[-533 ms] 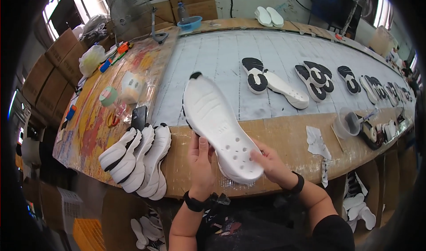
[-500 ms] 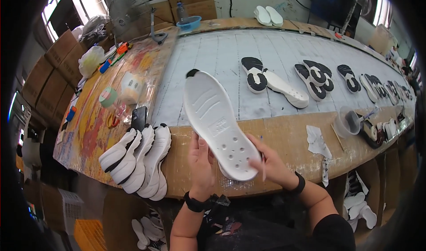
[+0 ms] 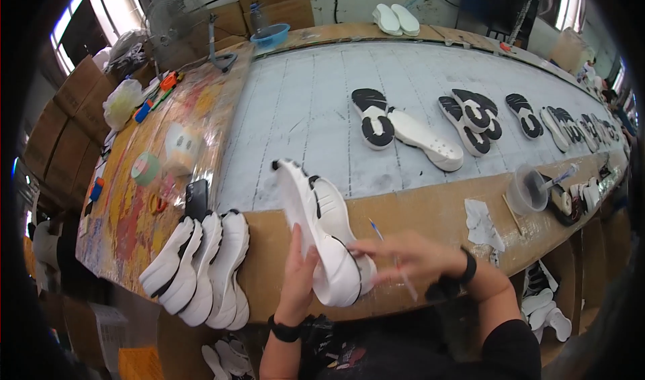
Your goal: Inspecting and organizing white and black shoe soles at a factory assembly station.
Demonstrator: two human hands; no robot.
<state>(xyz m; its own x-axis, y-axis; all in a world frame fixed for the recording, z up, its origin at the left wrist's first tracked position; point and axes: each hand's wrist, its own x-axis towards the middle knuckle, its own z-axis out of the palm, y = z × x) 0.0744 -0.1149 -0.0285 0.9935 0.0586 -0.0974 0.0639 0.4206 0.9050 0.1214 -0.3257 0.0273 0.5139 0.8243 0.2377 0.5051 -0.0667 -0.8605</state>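
Note:
A white shoe sole (image 3: 334, 272) with black edge patches stands tilted on its side above the cardboard near edge. My left hand (image 3: 296, 279) is closed around its left side. Behind it shows a second white sole (image 3: 331, 202) with grooves in its upper surface; whether it is held or lies on the table I cannot tell. My right hand (image 3: 420, 256), somewhat blurred, reaches to the heel end with its fingers at the soles. A slim clear pen (image 3: 408, 286) with a blue tip passes between its fingers. Several white soles (image 3: 195, 272) stand leaning together on the left.
Black-and-white soles (image 3: 373, 121) lie across the white table surface (image 3: 289, 111). On the right are a clear plastic cup (image 3: 526, 191), a torn paper (image 3: 481, 222) and a thin stick (image 3: 512, 213). A phone (image 3: 197, 199), jar (image 3: 146, 168) and tape roll (image 3: 183, 148) sit left.
The sole has turned from showing its flat inner face to its side edge and come lower. A second sole now shows behind it. My right hand has shifted slightly right.

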